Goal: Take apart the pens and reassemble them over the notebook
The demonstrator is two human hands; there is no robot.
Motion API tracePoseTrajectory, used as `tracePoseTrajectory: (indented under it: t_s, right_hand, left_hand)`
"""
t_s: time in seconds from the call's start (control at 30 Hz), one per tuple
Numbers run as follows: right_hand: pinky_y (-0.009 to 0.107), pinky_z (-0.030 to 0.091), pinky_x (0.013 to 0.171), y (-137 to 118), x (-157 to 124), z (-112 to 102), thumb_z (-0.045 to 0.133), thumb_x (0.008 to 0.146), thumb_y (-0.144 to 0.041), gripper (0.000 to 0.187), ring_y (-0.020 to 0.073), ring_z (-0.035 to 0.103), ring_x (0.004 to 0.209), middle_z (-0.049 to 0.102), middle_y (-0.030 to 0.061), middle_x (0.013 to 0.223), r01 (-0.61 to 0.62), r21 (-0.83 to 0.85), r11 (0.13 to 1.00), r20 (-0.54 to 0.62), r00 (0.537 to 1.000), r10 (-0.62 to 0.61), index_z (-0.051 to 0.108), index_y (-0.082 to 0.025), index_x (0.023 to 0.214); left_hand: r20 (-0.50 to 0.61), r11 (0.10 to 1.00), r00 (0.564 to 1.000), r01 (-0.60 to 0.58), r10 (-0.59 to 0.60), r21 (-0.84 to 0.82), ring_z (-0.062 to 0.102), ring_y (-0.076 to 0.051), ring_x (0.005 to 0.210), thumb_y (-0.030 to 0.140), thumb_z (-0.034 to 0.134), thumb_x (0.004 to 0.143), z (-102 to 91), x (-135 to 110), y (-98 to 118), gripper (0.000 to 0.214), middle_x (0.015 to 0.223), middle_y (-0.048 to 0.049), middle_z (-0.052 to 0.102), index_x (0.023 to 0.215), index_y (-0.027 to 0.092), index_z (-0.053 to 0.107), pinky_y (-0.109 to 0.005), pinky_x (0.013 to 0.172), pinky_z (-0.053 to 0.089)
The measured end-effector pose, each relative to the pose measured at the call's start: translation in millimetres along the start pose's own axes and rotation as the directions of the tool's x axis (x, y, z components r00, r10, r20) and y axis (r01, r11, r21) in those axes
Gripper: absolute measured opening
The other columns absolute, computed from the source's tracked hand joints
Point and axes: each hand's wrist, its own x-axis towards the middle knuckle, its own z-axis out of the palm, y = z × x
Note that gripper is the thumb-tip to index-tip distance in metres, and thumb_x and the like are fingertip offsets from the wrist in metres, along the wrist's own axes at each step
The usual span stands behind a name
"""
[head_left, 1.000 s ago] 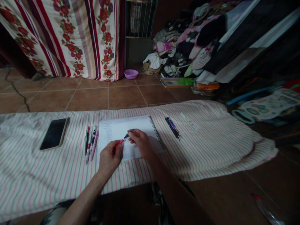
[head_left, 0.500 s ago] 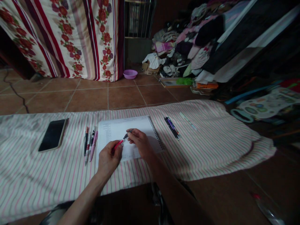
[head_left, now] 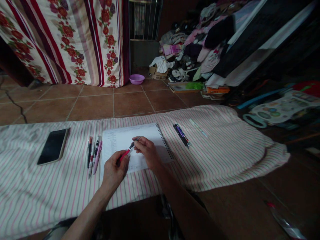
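Observation:
Above an open spiral notebook (head_left: 150, 131), my left hand (head_left: 113, 169) is closed around the red barrel of a pen (head_left: 124, 155). My right hand (head_left: 148, 152) pinches a dark pen piece (head_left: 132, 145) at the barrel's upper end. A lighter section shows where the two parts meet; whether they are joined cannot be made out. Several pens (head_left: 97, 156) lie side by side left of the notebook. On its right, by the spiral binding, lie a few dark and purple pens (head_left: 181, 135), with a pale pen (head_left: 198, 128) farther right.
A phone (head_left: 53, 146) lies at the left on the striped cloth (head_left: 220, 146). Beyond it are the tiled floor, a purple basin (head_left: 136, 79), a flowered curtain (head_left: 87, 40) and a heap of clothes (head_left: 195, 50). A bottle (head_left: 285, 221) lies on the floor at lower right.
The camera view has shifted slightly, so most things appear a little farther left. Both hands keep nearly the same hold on the pen parts.

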Motion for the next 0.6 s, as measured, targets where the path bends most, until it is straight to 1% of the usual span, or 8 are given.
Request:
tracePoseTrajectory:
  t_s: [0.23,0.43,0.6]
  right_hand:
    - [0.021,0.039,0.054,-4.0,-2.3,1.2,0.062,0.067,-0.031,0.020,0.0085,0.050,0.057,0.059,-0.0025,0.065,-0.001,-0.010,1.000,0.013,1.000,0.001,0.063,-0.019,0.083]
    - [0.021,0.038,0.053,-5.5,-3.4,2.7,0.062,0.067,-0.031,0.021,0.0080,0.050,0.057,0.059,-0.0025,0.065,-0.009,-0.003,1.000,0.015,1.000,0.009,0.063,-0.018,0.083]
    - [0.021,0.038,0.053,-6.8,-4.0,2.7,0.062,0.066,-0.032,0.022,0.0079,0.050,0.057,0.059,-0.0025,0.066,-0.006,-0.004,1.000,0.014,1.000,0.006,0.063,-0.018,0.083]
  left_hand:
    - [-0.014,1.000,1.000,0.008,-0.008,-0.018,0.060,-0.016,0.065,0.043,0.054,0.078,-0.3,-0.4,4.1,0.031,0.073,-0.0030,0.066,0.090,0.017,0.065,-0.025,0.057,0.048]
    - [0.010,0.994,0.999,0.047,-0.046,-0.096,0.059,-0.015,0.066,0.043,0.054,0.078,2.1,-0.8,-0.6,0.030,0.074,-0.0027,0.065,0.093,0.017,0.063,-0.024,0.058,0.047]
    - [0.011,0.996,0.999,0.038,-0.037,-0.078,0.059,-0.015,0.066,0.042,0.054,0.078,1.1,-0.3,0.5,0.030,0.075,-0.0031,0.065,0.093,0.017,0.062,-0.024,0.057,0.047]
